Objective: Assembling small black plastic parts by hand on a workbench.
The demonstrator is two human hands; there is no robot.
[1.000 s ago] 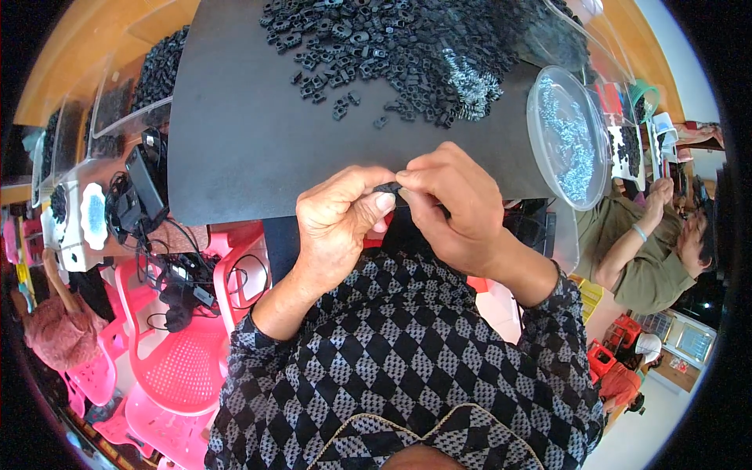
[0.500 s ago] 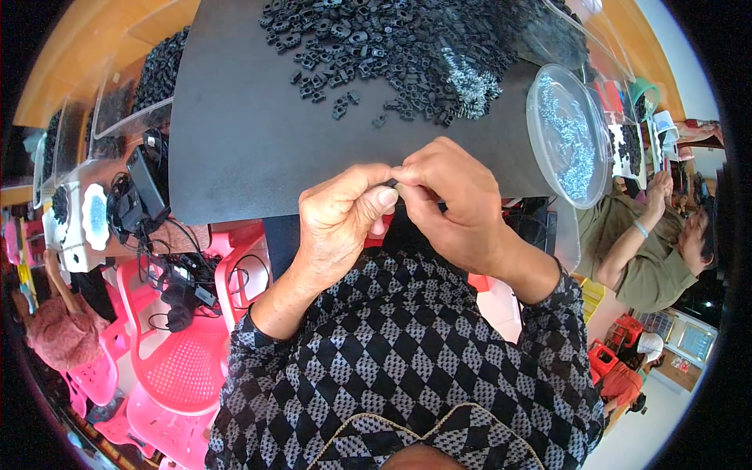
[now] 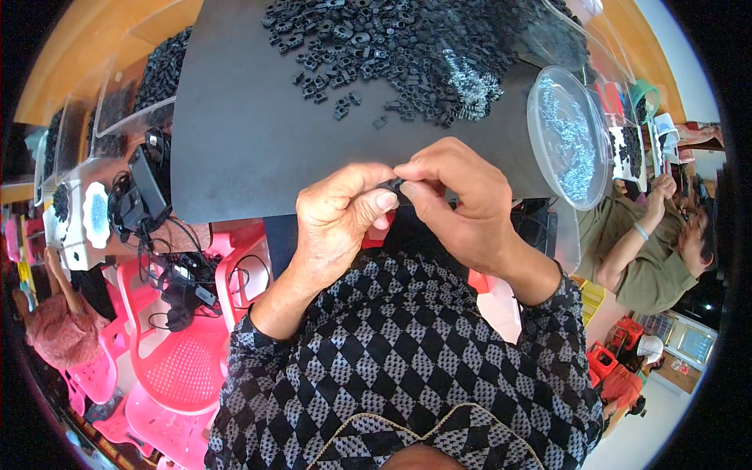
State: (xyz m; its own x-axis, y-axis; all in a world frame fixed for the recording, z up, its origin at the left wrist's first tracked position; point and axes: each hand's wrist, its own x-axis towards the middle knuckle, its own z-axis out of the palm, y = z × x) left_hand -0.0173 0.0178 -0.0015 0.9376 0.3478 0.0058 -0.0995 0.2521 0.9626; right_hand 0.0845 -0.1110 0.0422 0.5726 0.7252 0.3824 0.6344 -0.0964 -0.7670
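Observation:
My left hand (image 3: 338,215) pinches a small black plastic part (image 3: 394,186) between thumb and fingers, just past the table's near edge. Against the other end of that part, my right hand (image 3: 462,204) holds thumb and forefinger close together; whether something tiny sits between them is hidden. Beyond my hands, a wide heap of similar black plastic parts (image 3: 368,55) covers the far side of the dark table (image 3: 235,149). A small pile of shiny metal pieces, perhaps springs (image 3: 472,90), lies on the heap's right. More of them rest in a round clear plastic dish (image 3: 536,129) at the right.
Left of the table stand clear bins of black parts (image 3: 160,74), a black power adapter (image 3: 147,178) and tangled cables. Pink plastic chairs (image 3: 176,364) are at lower left. A person in a green top (image 3: 650,258) sits on the right; another person (image 3: 66,329) is at far left.
My right hand has shifted slightly right, its fingertips parting a little from my left hand's, so more of the black part shows. My left hand has hardly moved.

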